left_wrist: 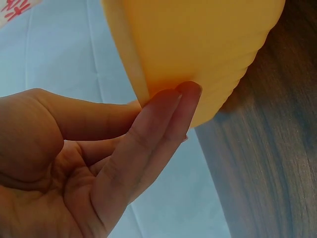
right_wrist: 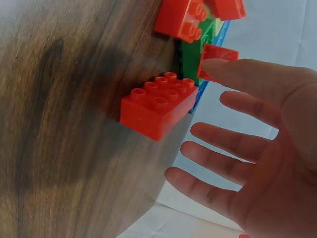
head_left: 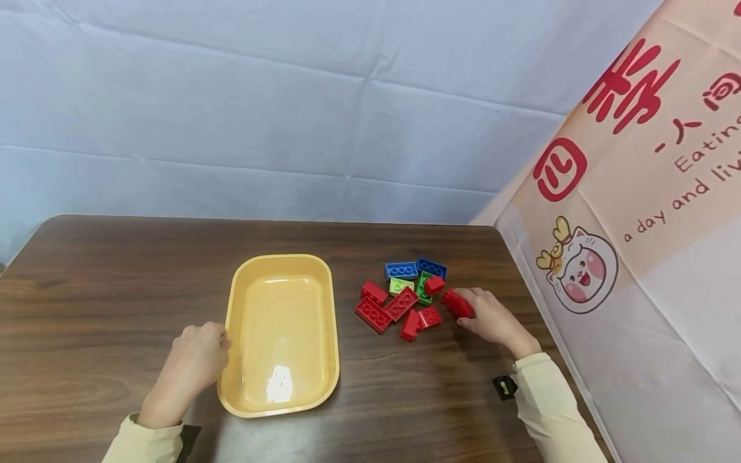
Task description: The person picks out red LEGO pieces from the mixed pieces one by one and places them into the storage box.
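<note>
Closest, the left hand [head_left: 197, 354] pinches a yellow, rounded-rectangular plastic tray [head_left: 283, 334] by its rim, seemingly to steady it, while the right hand [head_left: 492, 318] spreads its fingers, a red, studded plastic brick [right_wrist: 158, 106] at their tips, contact unclear.

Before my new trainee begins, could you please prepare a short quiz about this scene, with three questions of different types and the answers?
1. True or false: the left hand pinches the rim of the yellow tray.
2. Which colour are the two farthest building bricks from the person? A) red B) blue C) bright green
3. Fill the gap: the building brick nearest the right hand is ____.

Key: 1. True. 2. B. 3. Red.
</note>
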`<control>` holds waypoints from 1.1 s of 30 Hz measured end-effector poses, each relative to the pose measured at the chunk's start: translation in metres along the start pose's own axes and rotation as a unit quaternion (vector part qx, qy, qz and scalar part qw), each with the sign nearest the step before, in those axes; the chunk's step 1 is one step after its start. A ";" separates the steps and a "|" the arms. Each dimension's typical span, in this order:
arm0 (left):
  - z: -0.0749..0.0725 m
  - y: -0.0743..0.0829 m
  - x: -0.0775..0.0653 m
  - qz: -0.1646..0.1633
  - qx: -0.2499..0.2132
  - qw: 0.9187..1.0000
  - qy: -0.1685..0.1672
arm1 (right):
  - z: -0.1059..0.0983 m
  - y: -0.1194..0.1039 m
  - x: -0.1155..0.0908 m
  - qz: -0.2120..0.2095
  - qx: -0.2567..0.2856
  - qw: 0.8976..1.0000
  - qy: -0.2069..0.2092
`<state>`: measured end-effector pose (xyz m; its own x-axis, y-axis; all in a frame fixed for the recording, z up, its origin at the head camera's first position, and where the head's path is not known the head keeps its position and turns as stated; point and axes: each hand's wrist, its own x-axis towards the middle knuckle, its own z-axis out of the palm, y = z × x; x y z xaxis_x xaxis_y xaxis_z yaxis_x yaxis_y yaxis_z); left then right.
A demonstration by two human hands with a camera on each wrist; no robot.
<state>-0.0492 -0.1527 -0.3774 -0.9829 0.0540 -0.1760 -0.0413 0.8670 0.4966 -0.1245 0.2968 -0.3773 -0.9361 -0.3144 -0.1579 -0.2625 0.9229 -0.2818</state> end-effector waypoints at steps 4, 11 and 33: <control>0.001 0.001 0.000 0.006 0.006 1.000 0.006 | 0.003 0.005 0.006 0.000 0.002 1.000 -0.014; 0.002 0.003 0.000 0.002 0.005 1.000 0.000 | 0.006 0.010 0.014 0.008 0.020 0.999 -0.033; 0.002 0.001 0.002 0.010 0.027 1.000 0.003 | 0.014 0.013 0.026 0.015 0.055 0.997 -0.055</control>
<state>-0.0513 -0.1513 -0.3788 -0.9845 0.0688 -0.1614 -0.0120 0.8913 0.4533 -0.1486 0.2973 -0.3985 -0.9101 -0.3148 -0.2695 -0.2010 0.9040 -0.3772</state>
